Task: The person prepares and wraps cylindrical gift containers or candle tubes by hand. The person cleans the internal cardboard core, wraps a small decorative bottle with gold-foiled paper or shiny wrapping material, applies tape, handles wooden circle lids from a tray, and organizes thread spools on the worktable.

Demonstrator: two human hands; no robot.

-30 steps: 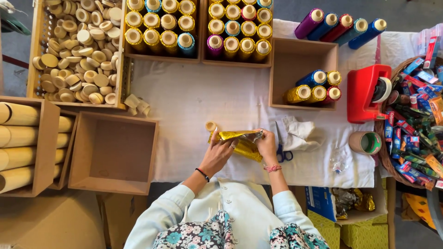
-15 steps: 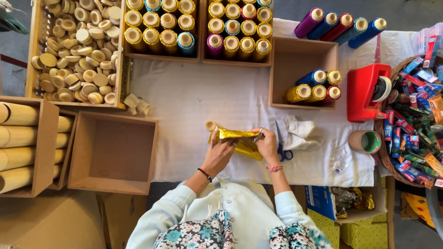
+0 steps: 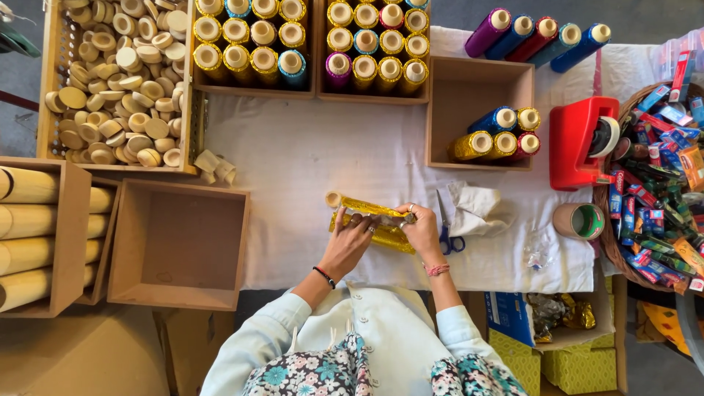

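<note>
A cardboard tube (image 3: 367, 207) half wrapped in shiny gold foil lies across the white cloth (image 3: 308, 161), its bare end pointing left. My left hand (image 3: 350, 240) presses its fingers on the foil near the middle. Gripping the tube's right end is my right hand (image 3: 422, 231). More crumpled gold foil (image 3: 381, 236) hangs under the tube between both hands.
Blue-handled scissors (image 3: 447, 235) and a crumpled white cloth (image 3: 475, 209) lie just right of my hands. An empty wooden box (image 3: 180, 246) sits left. Boxes of wrapped tubes (image 3: 249, 44) stand behind, caps (image 3: 117, 81) far left, a red tape dispenser (image 3: 583, 143) and tape roll (image 3: 583, 221) right.
The tube has been rolled slightly in my hands; the foil lies tighter round it. Both hands stay in place.
</note>
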